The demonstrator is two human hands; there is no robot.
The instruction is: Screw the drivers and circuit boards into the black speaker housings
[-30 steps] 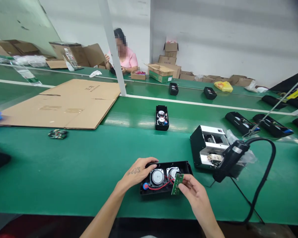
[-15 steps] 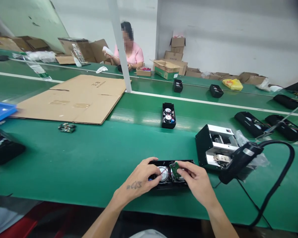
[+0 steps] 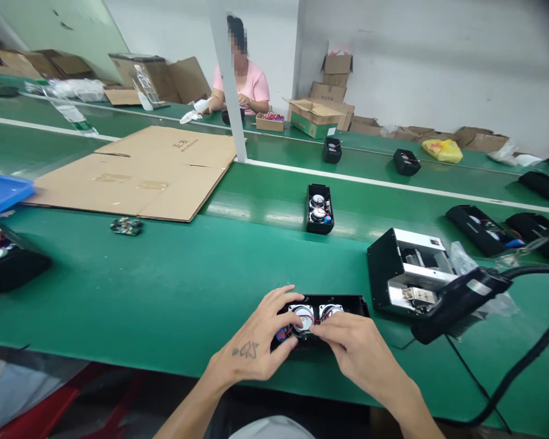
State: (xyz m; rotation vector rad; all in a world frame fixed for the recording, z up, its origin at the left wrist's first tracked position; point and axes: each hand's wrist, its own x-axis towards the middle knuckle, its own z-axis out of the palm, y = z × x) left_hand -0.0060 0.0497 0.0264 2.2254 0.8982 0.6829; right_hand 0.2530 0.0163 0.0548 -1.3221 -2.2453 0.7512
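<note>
In front of me on the green bench lies a black speaker box (image 3: 348, 302), its inside facing up, with two round speakers (image 3: 304, 317), thin red wires and a small blue part (image 3: 282, 334). My left hand (image 3: 258, 341) grips across the left end of the box, fingertips at the far rim and over the left speaker, thumb along the near side. My right hand (image 3: 357, 341) is closed in a pinch low beside the left speaker, between the two speakers. What its fingertips hold is hidden; no circuit board shows there.
To the right stand an open-fronted machine (image 3: 412, 274) and a black handheld tool (image 3: 462, 302) on a thick cable. Another speaker box (image 3: 320, 209) sits ahead. A cardboard sheet (image 3: 155, 177) and a circuit board bundle (image 3: 127, 226) lie left. A co-worker (image 3: 251, 82) sits opposite.
My right hand has moved left and turned down to the left speaker; the green circuit board it held up is out of sight. My left fingers have spread more. The co-worker's hands have lowered.
</note>
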